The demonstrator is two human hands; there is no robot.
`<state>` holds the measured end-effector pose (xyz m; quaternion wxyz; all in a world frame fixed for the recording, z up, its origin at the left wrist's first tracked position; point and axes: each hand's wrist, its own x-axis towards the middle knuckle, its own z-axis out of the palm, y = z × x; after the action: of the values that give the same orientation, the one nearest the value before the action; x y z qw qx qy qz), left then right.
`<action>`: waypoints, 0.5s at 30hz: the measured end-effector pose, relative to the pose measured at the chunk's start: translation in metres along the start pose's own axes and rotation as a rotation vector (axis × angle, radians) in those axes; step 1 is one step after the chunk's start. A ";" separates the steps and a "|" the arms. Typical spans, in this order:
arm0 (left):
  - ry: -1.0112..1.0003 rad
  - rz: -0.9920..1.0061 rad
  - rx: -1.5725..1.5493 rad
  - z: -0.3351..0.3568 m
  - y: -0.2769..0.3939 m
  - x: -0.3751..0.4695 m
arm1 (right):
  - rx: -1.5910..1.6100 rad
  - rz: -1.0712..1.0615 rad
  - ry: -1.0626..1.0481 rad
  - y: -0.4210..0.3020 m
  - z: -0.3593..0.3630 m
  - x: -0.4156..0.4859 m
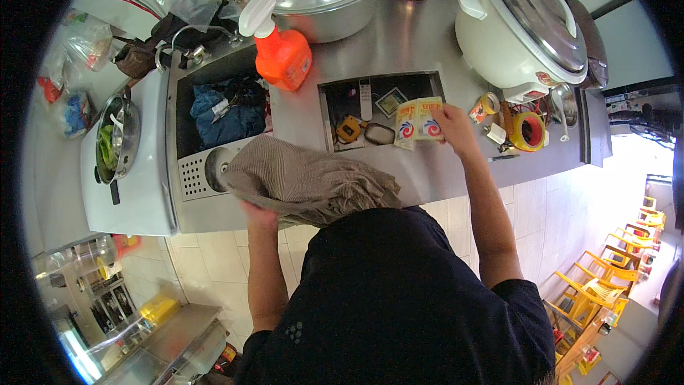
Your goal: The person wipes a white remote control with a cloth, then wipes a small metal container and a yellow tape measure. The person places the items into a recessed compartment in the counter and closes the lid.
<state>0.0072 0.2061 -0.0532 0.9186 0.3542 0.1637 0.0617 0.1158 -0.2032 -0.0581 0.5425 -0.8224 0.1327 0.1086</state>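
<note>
A bunched brown-grey ribbed garment or cloth [315, 176] lies across the front edge of the steel counter [363, 72]. My left hand [260, 215], partly covered, grips its left end from below. My right hand [455, 125] holds a thin printed packet or leaflet [419, 120] by its right side. The packet is over the right part of a dark recessed compartment [344, 77]. Inside that compartment are a yellow tape measure [349, 129], an oval box [380, 133], a white remote-like bar [365, 100] and a small framed card [391, 102].
An orange spray bottle [286, 59] stands by the sink [184, 117], which holds blue fabric [224, 115]. A large lidded pot [326, 2] and a white electric cooker [513, 32] line the back. Yellow tape [529, 132] and a pen [503, 158] lie right. Left is a pan [128, 144].
</note>
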 end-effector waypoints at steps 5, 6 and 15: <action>0.324 -0.038 -0.161 -0.019 -0.013 -0.015 | 0.330 0.311 -0.150 0.032 0.035 0.081; 0.256 -0.023 -0.153 -0.020 -0.017 -0.019 | 0.342 0.404 -0.182 0.033 0.040 0.095; 0.351 -0.099 -0.217 -0.042 -0.027 -0.051 | -0.066 0.504 -0.339 0.074 0.084 0.134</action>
<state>-0.0551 0.2016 -0.0875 0.9108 0.2283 0.3308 0.0943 0.2139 -0.1674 -0.1981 0.4857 -0.7510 0.2365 0.3797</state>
